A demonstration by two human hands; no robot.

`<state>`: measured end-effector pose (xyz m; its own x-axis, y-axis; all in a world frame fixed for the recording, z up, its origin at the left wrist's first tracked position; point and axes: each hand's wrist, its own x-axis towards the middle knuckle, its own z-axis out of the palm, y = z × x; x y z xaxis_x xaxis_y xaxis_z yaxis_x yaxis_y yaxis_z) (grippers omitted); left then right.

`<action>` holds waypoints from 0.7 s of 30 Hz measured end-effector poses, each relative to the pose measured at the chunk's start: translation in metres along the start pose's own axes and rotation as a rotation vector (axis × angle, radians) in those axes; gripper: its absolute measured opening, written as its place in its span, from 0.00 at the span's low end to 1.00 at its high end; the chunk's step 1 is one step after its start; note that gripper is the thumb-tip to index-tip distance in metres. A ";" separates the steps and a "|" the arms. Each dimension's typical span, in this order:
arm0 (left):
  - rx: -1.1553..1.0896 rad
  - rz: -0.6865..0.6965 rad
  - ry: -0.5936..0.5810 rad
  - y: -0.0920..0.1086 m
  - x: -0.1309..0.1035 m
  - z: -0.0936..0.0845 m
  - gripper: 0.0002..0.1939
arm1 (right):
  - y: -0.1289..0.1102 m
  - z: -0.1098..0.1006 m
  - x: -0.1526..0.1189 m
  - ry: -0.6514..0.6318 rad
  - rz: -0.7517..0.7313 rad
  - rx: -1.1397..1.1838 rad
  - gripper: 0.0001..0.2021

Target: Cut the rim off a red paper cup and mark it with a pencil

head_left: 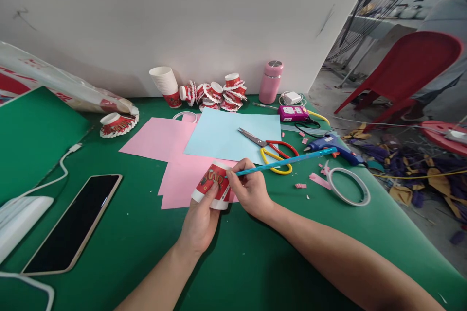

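The paper cup (220,175), red with gold and dark printing and a white band at either end, lies tipped sideways in the grip of the left hand (199,227), over the green tabletop (142,240) at the near edge of the pink paper (175,182). That hand reaches up with its thumb across the print, while the right hand (253,193) pinches a slim, pen-like blue stick (288,161), its tip at the cup's side and its length slanting up rightward.
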<state>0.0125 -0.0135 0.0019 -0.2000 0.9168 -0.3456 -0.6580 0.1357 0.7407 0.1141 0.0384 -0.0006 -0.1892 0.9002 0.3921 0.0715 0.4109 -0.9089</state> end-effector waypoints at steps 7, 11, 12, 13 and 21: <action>-0.017 -0.002 -0.001 0.000 0.001 -0.001 0.13 | 0.001 0.001 0.001 -0.013 -0.012 0.026 0.06; -0.033 -0.001 -0.004 0.000 0.001 -0.001 0.12 | 0.001 0.001 0.001 -0.021 -0.004 0.015 0.07; -0.039 -0.002 0.000 0.000 0.002 -0.001 0.12 | 0.001 0.001 0.001 -0.020 -0.005 0.009 0.07; -0.044 -0.003 0.003 0.000 0.002 -0.001 0.12 | 0.001 0.001 0.001 -0.020 -0.008 0.004 0.07; -0.065 -0.014 0.005 0.000 0.003 0.000 0.11 | -0.001 0.001 0.002 0.003 -0.019 -0.007 0.07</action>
<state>0.0114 -0.0112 0.0010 -0.1944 0.9130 -0.3588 -0.7067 0.1233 0.6966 0.1131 0.0395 0.0004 -0.1875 0.8925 0.4102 0.0749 0.4294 -0.9000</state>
